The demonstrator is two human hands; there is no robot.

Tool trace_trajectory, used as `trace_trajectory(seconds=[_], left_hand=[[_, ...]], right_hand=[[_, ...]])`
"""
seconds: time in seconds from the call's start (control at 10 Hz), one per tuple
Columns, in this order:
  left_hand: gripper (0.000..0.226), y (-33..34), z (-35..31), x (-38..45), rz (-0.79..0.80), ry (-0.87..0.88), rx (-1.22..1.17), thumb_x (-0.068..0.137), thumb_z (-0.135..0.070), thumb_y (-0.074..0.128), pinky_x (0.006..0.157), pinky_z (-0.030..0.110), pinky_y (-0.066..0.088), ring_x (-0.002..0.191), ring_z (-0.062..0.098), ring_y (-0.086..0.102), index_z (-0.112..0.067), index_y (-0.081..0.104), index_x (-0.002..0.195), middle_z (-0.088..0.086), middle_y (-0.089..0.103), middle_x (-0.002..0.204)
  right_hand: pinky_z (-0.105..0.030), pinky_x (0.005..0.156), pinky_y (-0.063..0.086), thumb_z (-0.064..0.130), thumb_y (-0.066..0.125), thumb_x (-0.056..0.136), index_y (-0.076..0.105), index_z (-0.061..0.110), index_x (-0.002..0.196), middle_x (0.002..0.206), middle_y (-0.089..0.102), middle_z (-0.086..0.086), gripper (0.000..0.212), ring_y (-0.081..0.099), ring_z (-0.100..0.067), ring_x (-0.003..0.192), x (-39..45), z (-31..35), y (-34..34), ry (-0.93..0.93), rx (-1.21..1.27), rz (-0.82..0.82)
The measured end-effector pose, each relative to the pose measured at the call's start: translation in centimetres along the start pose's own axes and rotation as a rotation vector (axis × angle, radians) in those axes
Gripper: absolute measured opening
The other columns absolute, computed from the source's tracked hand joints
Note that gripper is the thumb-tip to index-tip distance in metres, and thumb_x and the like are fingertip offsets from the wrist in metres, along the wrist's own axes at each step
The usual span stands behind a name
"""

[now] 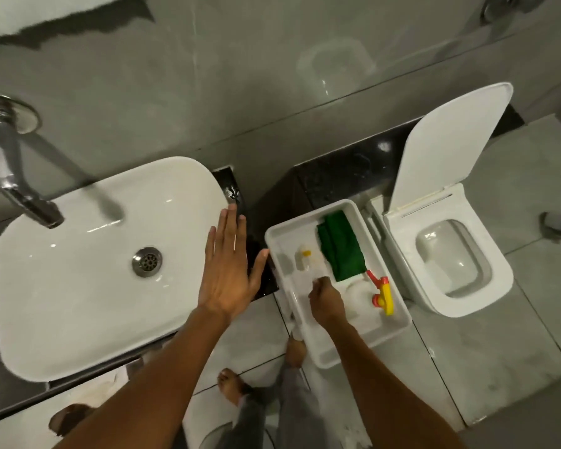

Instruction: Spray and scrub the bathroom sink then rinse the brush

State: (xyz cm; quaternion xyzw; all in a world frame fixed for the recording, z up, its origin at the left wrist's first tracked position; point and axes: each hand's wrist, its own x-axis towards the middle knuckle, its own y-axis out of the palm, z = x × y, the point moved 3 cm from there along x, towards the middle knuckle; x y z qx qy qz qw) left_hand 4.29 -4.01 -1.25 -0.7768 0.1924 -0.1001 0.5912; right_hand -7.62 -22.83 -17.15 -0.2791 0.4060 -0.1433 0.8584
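One white toilet (447, 264), lid raised, stands at the right; a white tray (399, 325) sits between it and the sink, level with the sink's right edge. The tray holds one green cloth (340, 247) at its far end, one spray bottle (381, 294) with red-and-yellow trigger along its right wall, and one pale container with a yellow cap (305, 256) near its left wall. One white oval sink (78, 286) with a metal drain (147, 261) sits on the dark counter; one chrome tap (17, 176) overhangs its far-left corner. The left hand (227, 270) hovers flat, fingers spread, over the sink's right edge. The right hand (326, 301) is closed inside the tray, apparently on a blurred white object, possibly the brush.
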Motion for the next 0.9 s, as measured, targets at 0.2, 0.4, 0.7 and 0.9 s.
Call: trace_trajectory(seconds=[0.2,0.4,0.7,0.9], left_hand=[[0.075,0.0,0.0,0.2,-0.018,-0.004,-0.021,0.112,-0.055,0.034,0.135,0.051,0.019,0.169,0.023,-0.003,-0.011,0.018,0.171,0.005,-0.002,0.182],[0.075,0.1,0.0,0.3,-0.014,-0.011,-0.034,0.112,-0.055,0.038,0.135,0.051,0.019,0.169,0.023,-0.004,-0.013,0.022,0.171,0.006,-0.002,0.182],[0.074,0.3,0.2,0.2,-0.033,-0.008,-0.073,0.112,-0.055,0.040,0.135,0.049,0.022,0.169,0.021,-0.003,-0.013,0.023,0.170,0.004,-0.002,0.182],[0.076,-0.1,-0.1,0.1,-0.043,-0.007,-0.096,0.112,-0.057,0.035,0.135,0.049,0.022,0.169,0.021,-0.003,-0.014,0.018,0.172,0.003,-0.004,0.182]], right_hand=[[-0.041,0.095,0.051,0.025,0.037,0.112,0.063,0.002,0.121,0.117,0.071,-0.020,0.036,0.068,-0.038,0.112,2.9,-1.2,3.6,0.061,0.100,-0.036],[-0.044,0.105,0.050,0.032,0.038,0.111,0.061,0.011,0.137,0.131,0.064,-0.017,0.041,0.063,-0.034,0.121,3.5,-2.5,5.5,0.038,-0.005,-0.113],[-0.052,0.109,0.051,0.029,0.057,0.104,0.049,0.017,0.151,0.141,0.060,-0.014,0.049,0.060,-0.035,0.131,2.3,-3.2,5.8,0.036,0.010,-0.193],[-0.051,0.106,0.053,0.027,0.058,0.103,0.049,0.012,0.149,0.138,0.061,-0.016,0.049,0.061,-0.036,0.128,0.7,-2.8,3.3,-0.008,0.072,-0.251]])
